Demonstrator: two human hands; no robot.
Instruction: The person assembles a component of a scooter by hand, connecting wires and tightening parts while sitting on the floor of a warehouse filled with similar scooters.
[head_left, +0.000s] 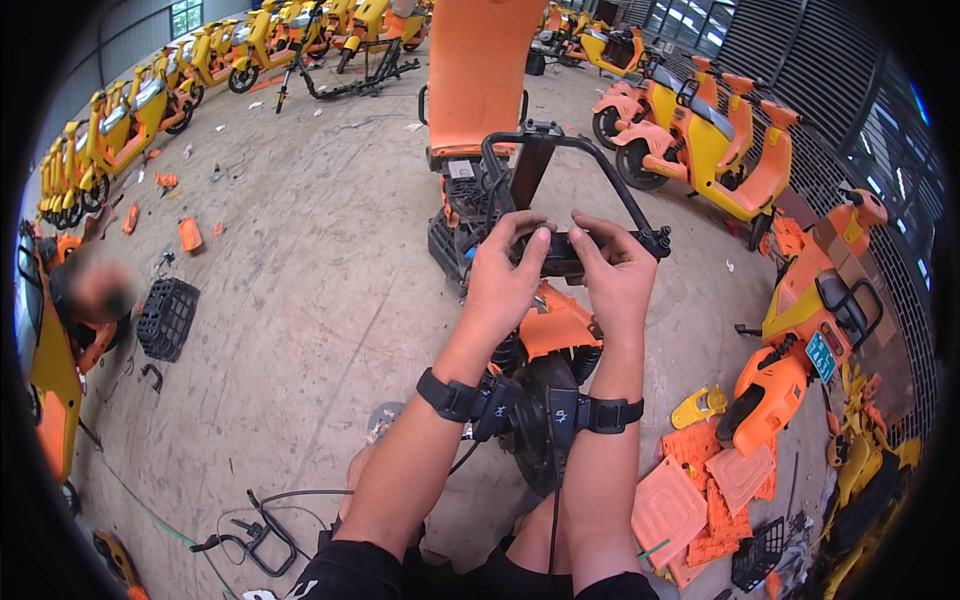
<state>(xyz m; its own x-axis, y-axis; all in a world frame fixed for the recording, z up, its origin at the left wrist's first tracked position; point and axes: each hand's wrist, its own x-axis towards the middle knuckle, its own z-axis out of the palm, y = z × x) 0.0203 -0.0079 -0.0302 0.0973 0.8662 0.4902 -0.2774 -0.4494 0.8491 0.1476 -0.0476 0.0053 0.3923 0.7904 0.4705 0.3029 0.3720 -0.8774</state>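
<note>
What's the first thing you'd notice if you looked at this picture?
Two hands in the middle, left hand and right hand, both gripping a small black part on a half-stripped scooter under a black rack. Next come the rows of yellow scooters along the left wall and the pile of orange panels on the floor at lower right.

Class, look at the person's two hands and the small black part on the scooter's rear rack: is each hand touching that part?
Touching. The head view shows the left hand and right hand both wrapped around the black part, thumbs pressed on it.
</note>
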